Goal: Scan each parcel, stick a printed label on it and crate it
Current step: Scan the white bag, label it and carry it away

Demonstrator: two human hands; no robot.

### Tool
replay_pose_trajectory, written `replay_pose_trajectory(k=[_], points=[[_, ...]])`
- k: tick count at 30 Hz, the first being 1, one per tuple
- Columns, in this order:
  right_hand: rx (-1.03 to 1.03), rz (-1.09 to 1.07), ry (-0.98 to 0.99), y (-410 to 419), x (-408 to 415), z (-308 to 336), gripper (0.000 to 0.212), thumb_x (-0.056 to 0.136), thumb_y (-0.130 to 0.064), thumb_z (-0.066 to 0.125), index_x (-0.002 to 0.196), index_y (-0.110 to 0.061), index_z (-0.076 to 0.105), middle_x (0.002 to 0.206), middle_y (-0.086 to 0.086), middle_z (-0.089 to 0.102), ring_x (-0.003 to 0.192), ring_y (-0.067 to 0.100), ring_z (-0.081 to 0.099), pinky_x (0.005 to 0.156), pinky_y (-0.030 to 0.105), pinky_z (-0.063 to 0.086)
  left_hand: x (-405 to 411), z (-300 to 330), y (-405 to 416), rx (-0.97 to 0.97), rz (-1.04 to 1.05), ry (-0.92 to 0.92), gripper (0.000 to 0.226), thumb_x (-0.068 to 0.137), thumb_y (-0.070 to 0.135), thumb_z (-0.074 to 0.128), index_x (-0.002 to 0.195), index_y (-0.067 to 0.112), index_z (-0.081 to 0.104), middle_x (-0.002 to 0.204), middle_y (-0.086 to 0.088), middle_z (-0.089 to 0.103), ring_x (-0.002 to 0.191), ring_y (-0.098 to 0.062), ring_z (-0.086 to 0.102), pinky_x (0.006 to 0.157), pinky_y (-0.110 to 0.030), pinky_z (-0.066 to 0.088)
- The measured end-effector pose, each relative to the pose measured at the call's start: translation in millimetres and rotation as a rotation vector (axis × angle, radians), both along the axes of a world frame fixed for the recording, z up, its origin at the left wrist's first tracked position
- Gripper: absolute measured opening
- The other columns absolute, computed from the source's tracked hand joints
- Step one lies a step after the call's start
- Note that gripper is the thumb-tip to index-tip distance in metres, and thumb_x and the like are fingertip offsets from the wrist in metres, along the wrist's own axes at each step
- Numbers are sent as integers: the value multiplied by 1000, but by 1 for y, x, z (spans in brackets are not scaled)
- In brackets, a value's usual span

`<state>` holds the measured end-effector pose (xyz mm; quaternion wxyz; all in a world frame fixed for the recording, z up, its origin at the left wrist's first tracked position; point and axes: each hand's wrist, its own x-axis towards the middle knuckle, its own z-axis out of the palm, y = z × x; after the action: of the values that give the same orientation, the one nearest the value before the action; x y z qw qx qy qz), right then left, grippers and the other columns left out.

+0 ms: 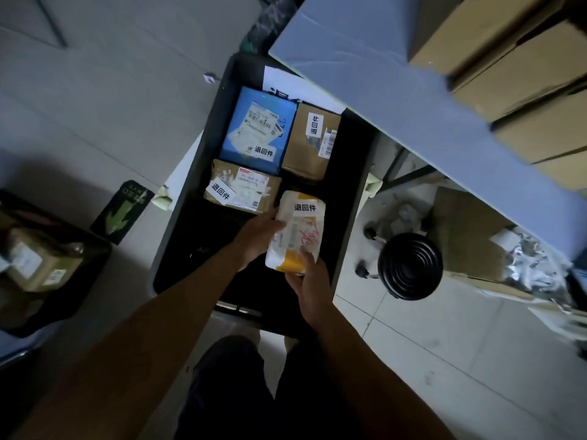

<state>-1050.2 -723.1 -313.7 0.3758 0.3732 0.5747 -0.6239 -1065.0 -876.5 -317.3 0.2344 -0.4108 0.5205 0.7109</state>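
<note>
Both my hands hold a white and yellow parcel (298, 231) with a printed label on its top end, low inside the black crate (187, 173) on the floor. My left hand (259, 238) grips its left side. My right hand (309, 281) grips its near end from below. In the crate lie a blue parcel (257, 128), a brown box (313, 142) to its right and a flat brown parcel (243, 187) in front, each with a white label.
A grey table (397, 100) with stacked cardboard boxes (521, 61) runs along the right. A black round stool (409, 266) stands below it. Another dark crate (85, 274) holding a brown box (41, 260) sits at the left.
</note>
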Motion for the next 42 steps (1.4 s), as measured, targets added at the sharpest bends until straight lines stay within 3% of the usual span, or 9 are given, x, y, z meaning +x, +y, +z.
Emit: replay_pose_trajectory(k=[3,7,11,16,20,26,31,37,42], points=[[62,34,7,2,-11,-13,42,98,-31,64,137,-21,50,129,4,61,118,24,61,94,45,56,-1,-15,1,54,63,-92,26,103,17,52,126,24,61,117,-8,70,104,-24,68,74,-35,55],[128,138,96,-1,-37,-28,45,94,-35,70,134,-25,51,120,-1,65,103,13,66,83,38,59,0,-29,10,94,257,-134,14,102,15,54,116,19,58,106,-6,72,87,-19,72,65,-35,56],[286,282,135,-8,-58,-40,78,63,-66,81,127,-26,59,111,-3,71,97,16,70,85,49,61,-6,-39,19,46,322,-116,14,101,18,59,115,16,56,117,-9,69,100,-24,71,78,-43,60],[401,602,205,3,-61,-35,56,77,-68,74,112,-23,71,102,-3,75,92,18,73,84,41,62,-6,-42,14,-63,220,-104,19,101,15,59,118,11,53,125,-11,65,108,-26,67,94,-47,56],[393,687,212,-3,-61,-40,55,85,-62,70,120,-19,68,111,0,73,100,21,71,89,39,59,-8,-44,4,-178,113,-24,26,102,12,57,128,10,58,127,-12,66,104,-21,65,95,-40,53],[370,647,216,-12,-66,-65,52,93,-55,63,125,-15,65,115,0,70,103,20,68,87,33,55,-5,-61,5,-355,-257,-39,67,98,27,57,156,44,27,147,-1,54,129,-23,55,109,-45,46],[275,521,147,-24,-76,-85,45,99,-39,61,136,-15,58,133,8,63,122,27,60,106,46,49,0,-66,18,-357,-32,-65,63,93,16,59,150,37,42,129,3,65,111,-18,65,96,-37,55],[214,444,96,-29,-83,-99,43,103,-30,56,144,-15,50,139,5,56,127,26,54,109,48,46,-5,-73,32,-275,337,-162,38,91,9,65,122,29,57,114,0,71,97,-17,70,80,-32,59],[177,477,44,-29,-86,-101,43,105,-31,51,146,-18,45,127,-1,49,114,19,51,95,45,56,-4,-77,35,-272,361,-142,30,91,10,63,115,28,62,115,0,72,104,-18,69,94,-40,57]])
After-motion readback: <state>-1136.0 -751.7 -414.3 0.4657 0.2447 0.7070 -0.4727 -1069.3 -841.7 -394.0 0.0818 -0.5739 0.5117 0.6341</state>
